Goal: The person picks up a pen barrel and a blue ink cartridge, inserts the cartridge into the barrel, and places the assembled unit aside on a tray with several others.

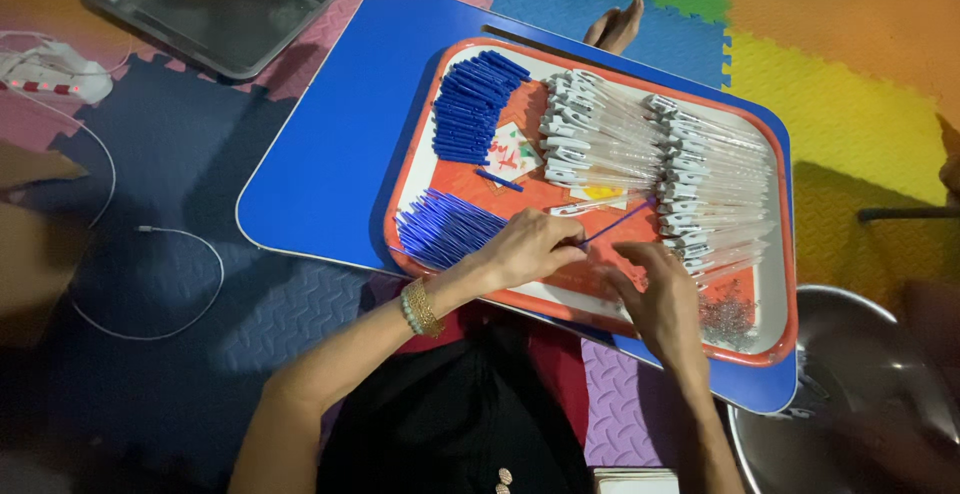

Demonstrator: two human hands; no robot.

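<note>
Left hand grip pinches blue refill; right hand grip unclear, beside clear barrels crowding orange tray on blue desk.

An orange-red tray on a blue table carries dark blue caps at its far left corner, blue refills at its near left edge and clear, grey-tipped pen barrels, amid multicoloured puzzle-patterned floor mats.

We're pinching a thin blue refill in our left hand over the orange tray; our right hand is probably touching clear pen barrels.
</note>
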